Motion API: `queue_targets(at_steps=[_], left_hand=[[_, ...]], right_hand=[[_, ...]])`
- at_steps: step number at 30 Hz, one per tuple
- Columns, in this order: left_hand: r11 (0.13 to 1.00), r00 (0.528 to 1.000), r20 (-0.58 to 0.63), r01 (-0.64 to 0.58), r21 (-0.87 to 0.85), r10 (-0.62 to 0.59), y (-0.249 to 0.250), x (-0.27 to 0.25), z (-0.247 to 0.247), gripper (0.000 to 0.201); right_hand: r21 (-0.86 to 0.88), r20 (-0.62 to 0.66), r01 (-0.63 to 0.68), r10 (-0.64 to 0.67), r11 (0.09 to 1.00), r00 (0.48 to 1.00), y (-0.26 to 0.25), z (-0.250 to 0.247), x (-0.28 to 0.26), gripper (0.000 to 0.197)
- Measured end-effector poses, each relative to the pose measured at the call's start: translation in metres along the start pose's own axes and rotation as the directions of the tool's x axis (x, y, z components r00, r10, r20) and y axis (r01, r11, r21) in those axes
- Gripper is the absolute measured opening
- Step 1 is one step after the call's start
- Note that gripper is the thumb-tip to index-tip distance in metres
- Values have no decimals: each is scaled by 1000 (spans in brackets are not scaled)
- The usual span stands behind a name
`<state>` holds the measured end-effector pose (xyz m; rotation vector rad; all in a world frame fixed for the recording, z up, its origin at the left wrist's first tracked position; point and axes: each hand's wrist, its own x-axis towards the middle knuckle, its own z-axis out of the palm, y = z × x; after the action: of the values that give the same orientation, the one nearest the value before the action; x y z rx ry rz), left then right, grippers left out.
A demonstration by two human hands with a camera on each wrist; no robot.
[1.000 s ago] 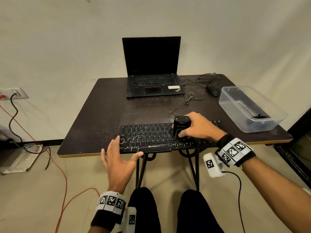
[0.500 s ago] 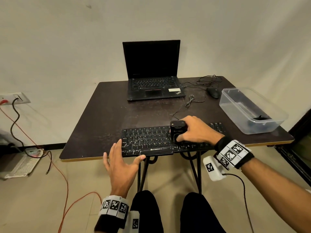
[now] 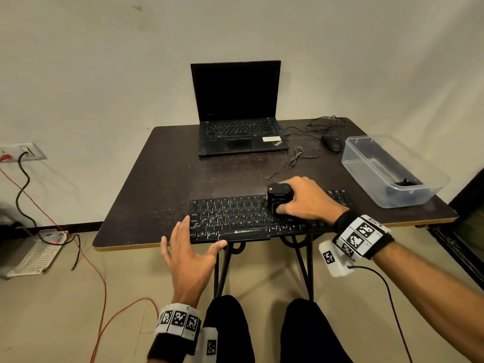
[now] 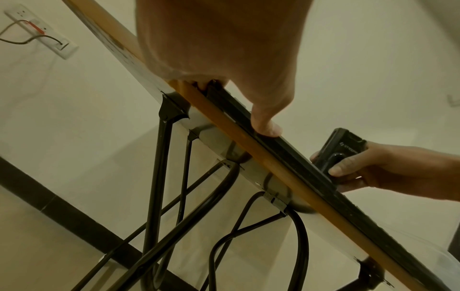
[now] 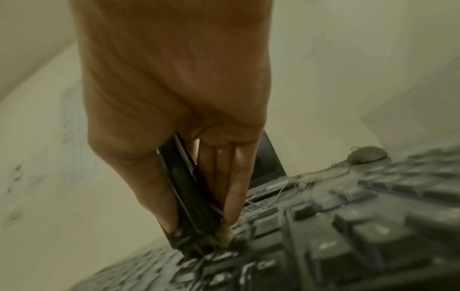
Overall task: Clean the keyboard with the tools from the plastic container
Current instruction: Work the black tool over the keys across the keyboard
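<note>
- left hand (image 3: 190,254) sits at about 7 o'clock on the table (image 3: 157,195), same spot as a second ago. Fingers are spread flat and relaxed, and the left wrist view shows the thumb pressing down on the front edge of the keyboard (image 3: 235,218). It isn't curled round anything, so I'd say it's just pinning the board in place.
- keyboard itself runs along the near edge at 6 o'clock and hasn't slid at all.
- the little black brush tool (image 3: 278,199) is what changed. A second ago it stood a touch further right, and now it's crept left along the upper middle rows. In the right wrist view its pale bristles are down on the keys.
- right hand (image 3: 305,201) is wrapped round that tool, thumb on the near face and fingers over the far side. It's a firm grip.
- plastic container (image 3: 366,169) is at 3 o'clock, well apart from the hands, with something dark in its near end that I can't make out.
- my read is the sweep is heading leftward mid-pass, and most of the left half is still to do.
</note>
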<state>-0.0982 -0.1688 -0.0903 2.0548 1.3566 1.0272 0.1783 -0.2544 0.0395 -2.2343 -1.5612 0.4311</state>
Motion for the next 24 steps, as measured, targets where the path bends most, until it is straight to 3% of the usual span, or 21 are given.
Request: queue_targets(at_steps=[2, 6, 11, 15, 20, 24], left_hand=[[1000, 1000, 0, -3, 0, 3, 0, -1, 0, 109], [1000, 1000, -6, 2, 6, -2, -1, -1, 1, 110], [1000, 1000, -1, -5, 3, 5, 0, -1, 0, 110], [1000, 1000, -2, 8, -1, -8, 1, 0, 0, 109], [1000, 1000, -2, -9, 9, 9, 0, -1, 1, 109], [1000, 1000, 8, -10, 28, 10, -2, 0, 1, 110]], right_hand=[[19, 91, 18, -20, 1000, 996, -2, 0, 0, 25], [-3, -38, -20, 20, 1000, 999, -2, -3, 5, 20], [38, 21, -4, 3, 999, 1000, -5, 2, 6, 22], [-19, -87, -13, 12, 1000, 996, -4, 0, 10, 21], [4, 51, 46, -46, 999, 998, -9, 7, 5, 20], [-18, -115, 15, -17, 1000, 993, -10, 12, 8, 14]])
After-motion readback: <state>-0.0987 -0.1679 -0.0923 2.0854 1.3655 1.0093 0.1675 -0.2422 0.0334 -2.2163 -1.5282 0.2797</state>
